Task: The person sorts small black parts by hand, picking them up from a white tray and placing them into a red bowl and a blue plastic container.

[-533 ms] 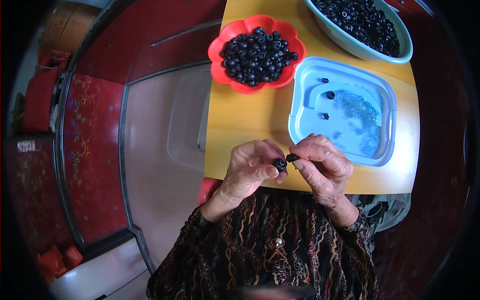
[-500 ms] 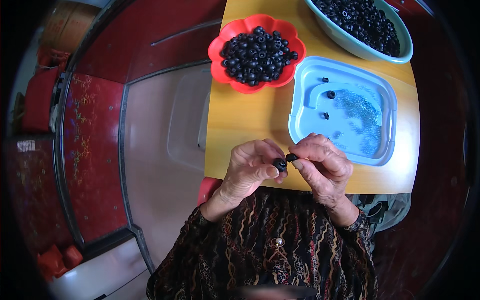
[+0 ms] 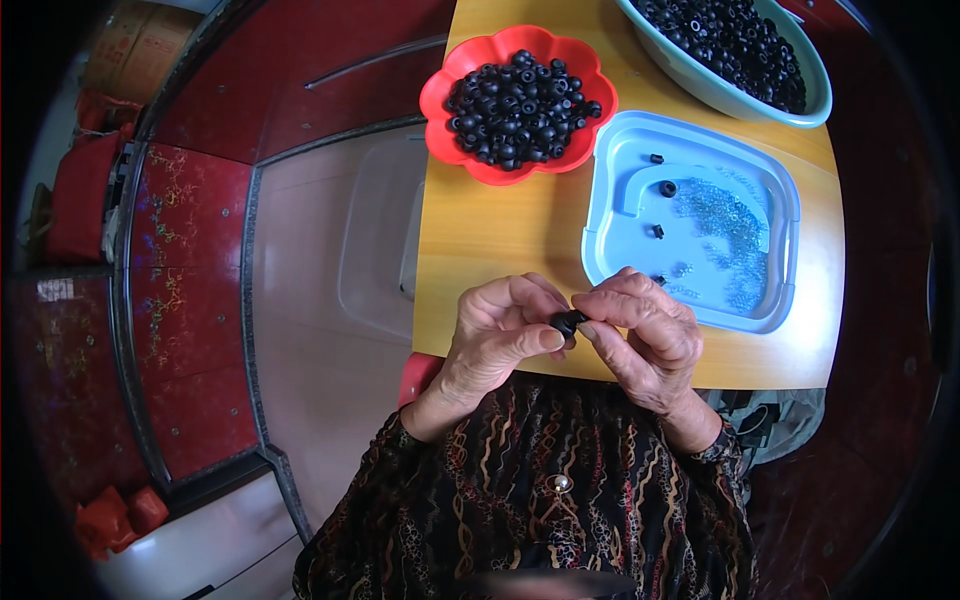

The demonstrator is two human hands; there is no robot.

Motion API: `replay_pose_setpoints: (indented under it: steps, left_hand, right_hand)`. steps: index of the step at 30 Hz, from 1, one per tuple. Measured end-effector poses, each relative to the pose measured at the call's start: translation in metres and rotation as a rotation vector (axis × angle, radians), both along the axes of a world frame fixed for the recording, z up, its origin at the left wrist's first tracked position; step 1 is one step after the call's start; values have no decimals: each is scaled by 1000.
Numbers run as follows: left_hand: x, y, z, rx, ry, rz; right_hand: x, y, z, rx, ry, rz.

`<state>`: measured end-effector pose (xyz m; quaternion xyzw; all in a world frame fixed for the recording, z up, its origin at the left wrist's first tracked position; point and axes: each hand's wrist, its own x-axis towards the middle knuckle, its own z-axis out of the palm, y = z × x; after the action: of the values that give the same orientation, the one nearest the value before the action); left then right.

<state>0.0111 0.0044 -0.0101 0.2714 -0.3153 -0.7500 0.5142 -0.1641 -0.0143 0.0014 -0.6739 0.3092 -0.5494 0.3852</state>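
Note:
Over the table's front edge, my left hand [image 3: 505, 325] pinches a round black cap-like piece [image 3: 563, 324] between thumb and fingers. My right hand [image 3: 645, 330] grips a smaller black part [image 3: 579, 316] in its fingertips. The two pieces touch; how far one sits inside the other is hidden by my fingers. Just beyond my right hand is a light blue tray [image 3: 590, 215]. In it lie a round black piece [image 3: 668, 188], several small black parts [image 3: 657, 231] and many tiny clear bluish beads [image 3: 735, 225].
A red flower-shaped bowl [image 3: 436, 100] full of round black pieces [image 3: 515, 110] stands at the far left of the yellow wooden table [image 3: 480, 230]. At the far right, a pale green basin [image 3: 821, 95] holds many black pieces. Dark red cabinets [image 3: 195, 330] line the left side.
My right hand has brought the smaller black part against the round piece in my left hand, closing the small gap. A small black part by the tray's near edge shows more now.

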Motion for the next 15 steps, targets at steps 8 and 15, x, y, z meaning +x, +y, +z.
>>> replay_pose_setpoints:
  steps: [8,15]
  left_hand:
    - [1,2,1,-128,-208,110]
    - [-1,4,1,-195,-316,179]
  right_hand:
    - [-2,-1,2,34,53,11]
    - [-3,0,3,208,-22,60]
